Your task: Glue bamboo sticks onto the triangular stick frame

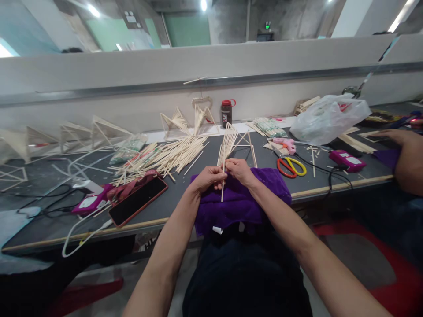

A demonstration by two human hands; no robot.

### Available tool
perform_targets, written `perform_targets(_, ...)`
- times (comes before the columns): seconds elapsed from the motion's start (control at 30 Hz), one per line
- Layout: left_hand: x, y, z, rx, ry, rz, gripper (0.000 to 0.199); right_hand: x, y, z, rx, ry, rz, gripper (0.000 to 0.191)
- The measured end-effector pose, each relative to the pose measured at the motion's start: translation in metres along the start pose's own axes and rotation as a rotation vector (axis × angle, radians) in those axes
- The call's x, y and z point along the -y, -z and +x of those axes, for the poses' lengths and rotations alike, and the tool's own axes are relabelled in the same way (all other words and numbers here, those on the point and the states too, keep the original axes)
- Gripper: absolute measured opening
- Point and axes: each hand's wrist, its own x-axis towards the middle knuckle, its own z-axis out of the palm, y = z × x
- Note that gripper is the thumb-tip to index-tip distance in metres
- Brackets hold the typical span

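My left hand is closed around a thin wooden stick, which points down toward me. Fingers of my right hand pinch the same stick a little higher, close beside the left fingertips. Directly behind both hands stands a stick frame with a fan of slats and triangular sides. Whether the held stick touches this frame I cannot tell. A purple cloth lies under my hands and hangs over the table edge.
Left are a stick pile, a phone and a magenta box with cables. To the right lie scissors, a pink glue gun and a plastic bag. A bottle stands behind; another person's arm reaches in at right.
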Motion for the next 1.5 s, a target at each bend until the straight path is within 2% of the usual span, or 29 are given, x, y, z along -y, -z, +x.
perform_targets(0.43, -0.0024, 0.0030, -0.0015, 0.012, 0.001, -0.077, 0.033, 0.0087, 0.0033, -0.0046, 0.080, -0.108, 0.227, 0.028)
perform_targets(0.67, -0.0019, 0.0010, -0.0013, 0.004, 0.004, -0.064, 0.031, 0.0081, 0.0012, -0.0058, 0.080, -0.058, 0.130, 0.030)
perform_targets(0.9, -0.0001, 0.0006, 0.0000, 0.024, 0.002, -0.055, 0.029, 0.0015, 0.0038, -0.0023, -0.021, 0.071, -0.124, 0.020)
perform_targets(1.13, -0.0032, 0.0013, -0.0026, 0.078, -0.016, -0.047, 0.027, 0.0047, 0.0046, -0.0037, 0.040, -0.011, 0.041, 0.021)
perform_targets(1.33, -0.0054, 0.0019, -0.0049, 0.119, -0.011, -0.073, 0.029, 0.0023, 0.0044, -0.0023, 0.011, -0.050, 0.027, 0.019)
perform_targets(1.43, -0.0061, 0.0054, -0.0057, 0.087, -0.059, -0.166, 0.033, 0.0008, 0.0039, -0.0012, -0.040, -0.024, -0.044, 0.014)
perform_targets(1.5, -0.0069, 0.0086, -0.0060, 0.017, -0.139, -0.275, 0.036, 0.0011, 0.0038, -0.0010, -0.048, -0.017, -0.038, 0.011)
